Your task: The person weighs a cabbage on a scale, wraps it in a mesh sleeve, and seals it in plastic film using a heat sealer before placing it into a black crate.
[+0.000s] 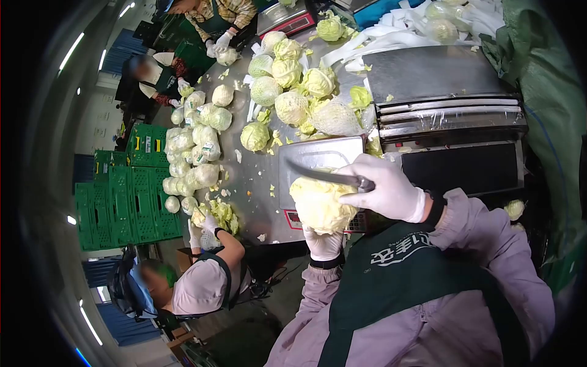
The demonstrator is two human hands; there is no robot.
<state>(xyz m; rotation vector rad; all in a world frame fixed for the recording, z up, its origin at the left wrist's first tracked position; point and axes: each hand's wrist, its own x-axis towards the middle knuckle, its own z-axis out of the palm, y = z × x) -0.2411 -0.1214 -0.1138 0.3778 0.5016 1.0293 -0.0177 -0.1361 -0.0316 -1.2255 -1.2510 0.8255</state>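
A pale, trimmed cabbage (322,207) rests in my left hand (324,243), whose gloved fingers support it from below, partly hidden under it. My right hand (391,191), also in a white glove, grips the handle of a knife (315,174). The dark curved blade lies across the upper side of the cabbage and points left. Both hands are over the near edge of a scale (296,147) with a metal plate and a red-framed keypad. Beyond the scale, several cabbages (287,72) are heaped, some in white foam netting (336,117).
A wrapping machine (449,110) stands to the right. Wrapped cabbages (199,144) line the table's left side, near stacked green crates (122,202). Loose leaves dot the metal table (244,177). Co-workers (205,284) handle cabbages at left and far side. White netting (397,27) lies at the back.
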